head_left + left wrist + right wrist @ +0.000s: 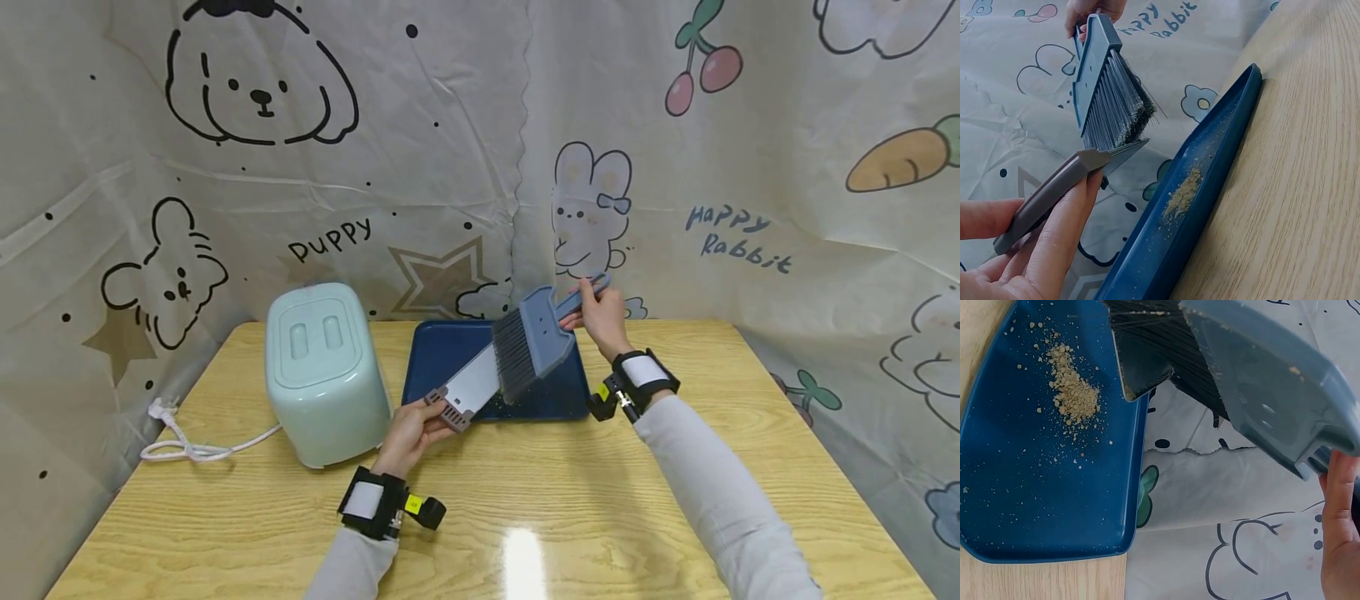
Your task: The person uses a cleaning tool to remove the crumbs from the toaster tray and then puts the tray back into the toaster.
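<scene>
My left hand [408,433] pinches the brown slotted end of a crumb tray [474,382], a flat metal plate held tilted above a dark blue tray [442,350]. In my right hand [602,317] is the handle of a blue-grey hand brush [546,329]. Its dark bristles [1119,103] are at the crumb tray's far end and hide part of it; firm contact is hard to tell. A heap of tan crumbs [1075,390] lies in the blue tray, with finer bits scattered around it. Crumbs also cling to the brush's bristle tips.
A mint-green toaster [322,375] stands left of the blue tray, close to my left hand. Its white cord [195,450] lies coiled on the wooden table [585,517]. A printed cloth [450,167] hangs behind the table and along its sides.
</scene>
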The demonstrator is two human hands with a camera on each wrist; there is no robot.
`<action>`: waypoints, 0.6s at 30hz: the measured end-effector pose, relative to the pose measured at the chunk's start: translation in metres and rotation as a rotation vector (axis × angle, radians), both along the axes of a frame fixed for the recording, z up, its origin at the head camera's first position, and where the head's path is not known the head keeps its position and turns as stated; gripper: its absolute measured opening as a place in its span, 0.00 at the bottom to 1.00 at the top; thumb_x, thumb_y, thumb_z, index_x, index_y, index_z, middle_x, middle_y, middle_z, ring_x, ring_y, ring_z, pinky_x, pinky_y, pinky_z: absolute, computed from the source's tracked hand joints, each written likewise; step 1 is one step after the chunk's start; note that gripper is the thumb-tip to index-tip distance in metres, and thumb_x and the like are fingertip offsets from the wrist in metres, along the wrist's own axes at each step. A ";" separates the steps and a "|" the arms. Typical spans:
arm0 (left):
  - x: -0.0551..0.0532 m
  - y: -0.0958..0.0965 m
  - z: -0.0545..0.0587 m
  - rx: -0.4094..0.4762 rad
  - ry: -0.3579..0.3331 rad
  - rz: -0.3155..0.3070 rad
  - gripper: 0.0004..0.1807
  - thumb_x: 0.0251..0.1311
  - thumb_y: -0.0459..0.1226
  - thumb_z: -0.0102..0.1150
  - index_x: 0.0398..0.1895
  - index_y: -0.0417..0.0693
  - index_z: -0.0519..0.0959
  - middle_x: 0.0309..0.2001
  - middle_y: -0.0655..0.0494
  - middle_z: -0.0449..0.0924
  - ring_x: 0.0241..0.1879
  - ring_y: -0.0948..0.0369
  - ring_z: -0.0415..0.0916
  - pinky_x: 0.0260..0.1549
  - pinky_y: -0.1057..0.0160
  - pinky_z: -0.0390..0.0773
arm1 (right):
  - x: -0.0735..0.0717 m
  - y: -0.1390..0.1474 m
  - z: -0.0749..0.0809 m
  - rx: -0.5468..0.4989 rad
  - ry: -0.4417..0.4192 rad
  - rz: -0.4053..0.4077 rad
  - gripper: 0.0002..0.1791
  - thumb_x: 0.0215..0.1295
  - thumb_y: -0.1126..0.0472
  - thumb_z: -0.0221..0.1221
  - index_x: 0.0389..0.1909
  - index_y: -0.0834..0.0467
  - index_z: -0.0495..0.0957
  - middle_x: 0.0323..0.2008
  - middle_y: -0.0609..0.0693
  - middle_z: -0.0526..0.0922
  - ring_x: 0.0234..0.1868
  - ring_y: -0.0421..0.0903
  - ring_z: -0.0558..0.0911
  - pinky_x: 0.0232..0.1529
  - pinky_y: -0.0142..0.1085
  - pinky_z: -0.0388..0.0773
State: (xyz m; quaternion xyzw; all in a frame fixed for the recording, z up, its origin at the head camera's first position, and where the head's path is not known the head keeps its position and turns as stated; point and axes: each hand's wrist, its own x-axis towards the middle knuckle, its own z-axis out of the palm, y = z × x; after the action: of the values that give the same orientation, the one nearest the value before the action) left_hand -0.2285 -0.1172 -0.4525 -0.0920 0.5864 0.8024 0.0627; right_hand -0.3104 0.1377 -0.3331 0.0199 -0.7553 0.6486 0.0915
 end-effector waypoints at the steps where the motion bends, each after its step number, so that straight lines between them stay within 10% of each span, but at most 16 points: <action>1: 0.000 0.000 0.000 0.001 0.001 0.000 0.19 0.62 0.28 0.42 0.56 0.28 0.65 0.44 0.36 0.76 0.32 0.60 0.79 0.31 0.64 0.79 | -0.003 0.002 -0.003 -0.003 0.004 0.009 0.20 0.70 0.59 0.40 0.41 0.74 0.70 0.14 0.54 0.78 0.14 0.41 0.79 0.20 0.32 0.78; 18: 0.000 0.000 0.002 -0.014 0.008 -0.006 0.19 0.62 0.28 0.42 0.56 0.28 0.65 0.46 0.33 0.74 0.33 0.59 0.79 0.32 0.62 0.79 | -0.019 0.009 -0.017 0.031 -0.008 -0.080 0.20 0.70 0.59 0.39 0.41 0.72 0.71 0.12 0.48 0.76 0.13 0.38 0.78 0.23 0.34 0.79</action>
State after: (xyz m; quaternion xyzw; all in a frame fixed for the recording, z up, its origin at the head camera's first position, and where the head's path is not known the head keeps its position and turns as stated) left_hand -0.2283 -0.1174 -0.4504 -0.0877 0.5926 0.7983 0.0620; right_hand -0.3293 0.1464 -0.3502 -0.0117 -0.7660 0.6326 0.1138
